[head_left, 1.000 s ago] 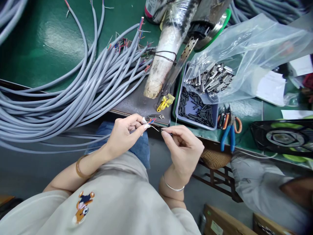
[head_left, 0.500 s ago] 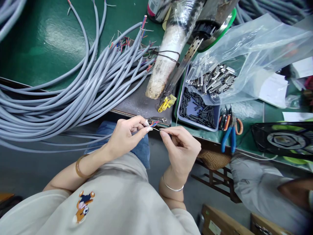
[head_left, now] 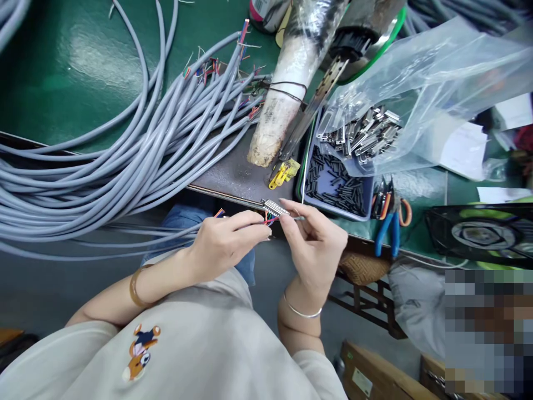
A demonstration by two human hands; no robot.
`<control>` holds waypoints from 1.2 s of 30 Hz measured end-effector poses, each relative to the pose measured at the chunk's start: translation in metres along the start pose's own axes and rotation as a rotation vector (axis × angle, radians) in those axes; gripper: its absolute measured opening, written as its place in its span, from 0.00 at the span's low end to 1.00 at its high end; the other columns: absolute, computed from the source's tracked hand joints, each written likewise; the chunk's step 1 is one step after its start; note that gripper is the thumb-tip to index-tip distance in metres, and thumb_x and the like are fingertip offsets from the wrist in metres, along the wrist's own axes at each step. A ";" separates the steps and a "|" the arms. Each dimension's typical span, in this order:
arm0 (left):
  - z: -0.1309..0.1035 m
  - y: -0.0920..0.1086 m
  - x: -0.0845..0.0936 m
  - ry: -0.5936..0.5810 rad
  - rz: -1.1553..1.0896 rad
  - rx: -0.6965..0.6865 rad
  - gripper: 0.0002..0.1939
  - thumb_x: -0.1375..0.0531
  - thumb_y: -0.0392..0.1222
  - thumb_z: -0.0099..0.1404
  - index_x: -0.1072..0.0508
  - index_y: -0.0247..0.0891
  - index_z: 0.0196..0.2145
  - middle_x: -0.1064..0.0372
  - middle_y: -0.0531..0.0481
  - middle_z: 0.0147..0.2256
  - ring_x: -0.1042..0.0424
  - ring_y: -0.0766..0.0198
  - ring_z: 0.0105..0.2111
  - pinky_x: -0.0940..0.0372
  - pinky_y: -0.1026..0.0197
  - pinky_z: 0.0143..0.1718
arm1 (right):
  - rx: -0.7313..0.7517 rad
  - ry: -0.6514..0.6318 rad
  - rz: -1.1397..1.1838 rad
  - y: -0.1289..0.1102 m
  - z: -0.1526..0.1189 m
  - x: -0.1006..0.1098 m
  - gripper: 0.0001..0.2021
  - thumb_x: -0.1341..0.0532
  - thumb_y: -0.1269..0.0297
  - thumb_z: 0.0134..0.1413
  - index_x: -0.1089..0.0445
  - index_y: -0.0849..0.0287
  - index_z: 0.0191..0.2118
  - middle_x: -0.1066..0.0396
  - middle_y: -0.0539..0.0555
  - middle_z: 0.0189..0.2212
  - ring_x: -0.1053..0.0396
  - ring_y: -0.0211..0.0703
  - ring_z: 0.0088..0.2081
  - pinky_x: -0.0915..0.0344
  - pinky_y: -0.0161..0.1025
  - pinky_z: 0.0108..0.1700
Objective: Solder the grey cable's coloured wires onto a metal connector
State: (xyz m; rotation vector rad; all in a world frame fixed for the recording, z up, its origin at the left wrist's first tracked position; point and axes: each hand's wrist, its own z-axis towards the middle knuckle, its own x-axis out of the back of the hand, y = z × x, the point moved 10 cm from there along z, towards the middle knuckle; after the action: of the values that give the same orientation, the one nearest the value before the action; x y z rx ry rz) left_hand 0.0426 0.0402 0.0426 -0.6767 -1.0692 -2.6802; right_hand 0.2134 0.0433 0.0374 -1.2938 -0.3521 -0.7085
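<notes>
My left hand (head_left: 227,244) is closed, its thumb and forefinger pinched on thin coloured wires (head_left: 270,220) at the end of a grey cable (head_left: 177,232). Beside it, a multi-pin connector (head_left: 275,209) with a metal shell lies tilted at the bench edge, the wires just below its pins. Thumb and forefinger of my right hand (head_left: 316,241) grip the right end of this connector. A short thin piece pokes out between the right fingers; I cannot make out what it is. Where each wire ends is hidden by my fingers.
A big bundle of grey cables (head_left: 137,161) covers the left. Ahead stand a wrapped post (head_left: 277,111) and a yellow clip (head_left: 283,173). To the right are a tray (head_left: 366,214) of black sleeves, a plastic bag (head_left: 410,100) of connectors, pliers (head_left: 388,233) and a fan (head_left: 478,236).
My right hand has gone from a pale wire to the connector, which has turned and shifted slightly right. My left hand has moved right, still pinching the wires.
</notes>
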 end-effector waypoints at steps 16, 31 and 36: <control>0.005 0.006 0.006 0.093 0.050 -0.063 0.06 0.45 0.34 0.77 0.28 0.39 0.42 0.20 0.47 0.39 0.21 0.68 0.35 0.31 0.68 0.35 | -0.096 -0.097 0.371 0.014 0.005 -0.023 0.10 0.32 0.55 0.65 0.16 0.52 0.45 0.16 0.52 0.35 0.21 0.40 0.30 0.26 0.34 0.30; 0.004 -0.054 -0.007 0.045 -0.412 0.570 0.04 0.35 0.34 0.65 0.25 0.37 0.32 0.23 0.50 0.31 0.31 0.70 0.27 0.39 0.68 0.24 | 0.457 0.064 -0.121 -0.037 -0.008 -0.005 0.04 0.33 0.67 0.66 0.19 0.53 0.44 0.30 0.44 0.20 0.36 0.31 0.20 0.39 0.32 0.26; 0.006 -0.057 -0.006 0.058 -0.416 0.595 0.04 0.35 0.33 0.64 0.27 0.37 0.31 0.26 0.52 0.30 0.41 0.74 0.22 0.46 0.69 0.21 | 0.360 0.348 0.113 -0.024 -0.008 0.021 0.10 0.37 0.63 0.70 0.23 0.49 0.52 0.30 0.43 0.22 0.35 0.33 0.17 0.41 0.33 0.19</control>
State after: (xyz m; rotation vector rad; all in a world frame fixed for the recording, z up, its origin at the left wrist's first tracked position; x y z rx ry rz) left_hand 0.0310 0.0857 0.0088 -0.2804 -2.0467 -2.4305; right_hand 0.2128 0.0276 0.0661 -0.8249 -0.1131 -0.7210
